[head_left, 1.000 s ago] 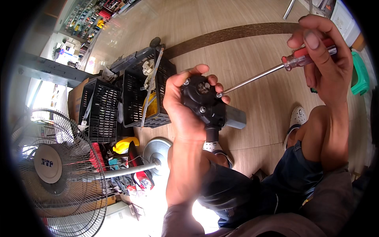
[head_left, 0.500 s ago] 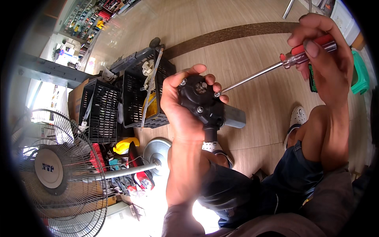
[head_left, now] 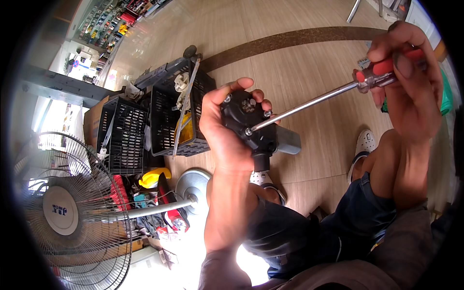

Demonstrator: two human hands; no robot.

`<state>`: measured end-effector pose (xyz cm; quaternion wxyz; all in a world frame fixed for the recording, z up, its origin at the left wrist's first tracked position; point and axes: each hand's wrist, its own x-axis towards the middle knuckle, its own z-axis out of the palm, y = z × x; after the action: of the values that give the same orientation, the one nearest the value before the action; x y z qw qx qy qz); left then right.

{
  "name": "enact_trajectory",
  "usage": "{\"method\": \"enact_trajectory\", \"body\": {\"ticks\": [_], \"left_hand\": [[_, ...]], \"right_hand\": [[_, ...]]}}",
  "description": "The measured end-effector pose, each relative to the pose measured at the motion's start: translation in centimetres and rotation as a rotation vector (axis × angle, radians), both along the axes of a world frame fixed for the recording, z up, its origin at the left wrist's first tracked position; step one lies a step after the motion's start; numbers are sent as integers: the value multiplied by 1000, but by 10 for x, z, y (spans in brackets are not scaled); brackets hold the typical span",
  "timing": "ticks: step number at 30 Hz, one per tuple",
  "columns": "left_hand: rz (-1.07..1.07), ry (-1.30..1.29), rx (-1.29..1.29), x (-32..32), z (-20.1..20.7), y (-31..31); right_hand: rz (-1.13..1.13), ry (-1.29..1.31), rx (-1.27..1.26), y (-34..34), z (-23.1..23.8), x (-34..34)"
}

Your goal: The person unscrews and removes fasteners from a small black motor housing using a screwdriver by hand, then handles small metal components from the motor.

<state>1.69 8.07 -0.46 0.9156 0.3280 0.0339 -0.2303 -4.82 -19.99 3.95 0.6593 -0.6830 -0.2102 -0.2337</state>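
My left hand (head_left: 220, 130) is wrapped round a small gear motor with a black housing (head_left: 237, 113) and a grey metal can (head_left: 288, 141) sticking out to the right. Several screws sit around the housing's rim. In my right hand (head_left: 415, 96) is a screwdriver (head_left: 314, 103) with a clear and red handle, pinched between thumb and fingers. Its long steel shaft slants down to the left, and the tip meets the lower screw (head_left: 248, 131). Another screw (head_left: 268, 114), at the right edge of the housing, stands apart from the tip. My left palm hides the housing's underside.
Left of my hands stand black plastic crates (head_left: 159, 121) holding assorted parts. A caged fan (head_left: 60, 210) fills the lower left, its round base (head_left: 186, 186) near my left forearm. A green container (head_left: 445, 94) is behind my right hand. Tiled floor (head_left: 309, 164) lies below.
The screwdriver tip has gone from the screw at the housing's right edge to the lower one. My right hand has shifted right and slightly down; the motor has barely moved.
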Motion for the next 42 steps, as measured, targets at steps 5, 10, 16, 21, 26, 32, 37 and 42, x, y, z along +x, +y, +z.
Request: {"method": "enact_trajectory", "body": {"ticks": [5,10,16,21,26,32,37,42], "left_hand": [[-41,1,-54,1,-2,-1],[-35,-11,-32,2,-2,-3],[-41,-15,-44,3,-2,-3],[45,30,27,-1,4,-9],[-26,-2,-16,3,-2,-2],[-22,9,38,4,-3,-2],[-21,20,46,5,-2,-4],[-14,15,83,4,-2,-7]], "right_hand": [[76,-39,-94,6,0,3],[39,-31,-43,6,-4,4],[15,-18,-51,5,-4,4],[27,-56,-63,11,-8,10],[-81,19,-28,19,-2,4],[-108,61,12,28,2,4],[-203,-92,-111,15,-11,18],[149,11,24,6,-1,11]]}}
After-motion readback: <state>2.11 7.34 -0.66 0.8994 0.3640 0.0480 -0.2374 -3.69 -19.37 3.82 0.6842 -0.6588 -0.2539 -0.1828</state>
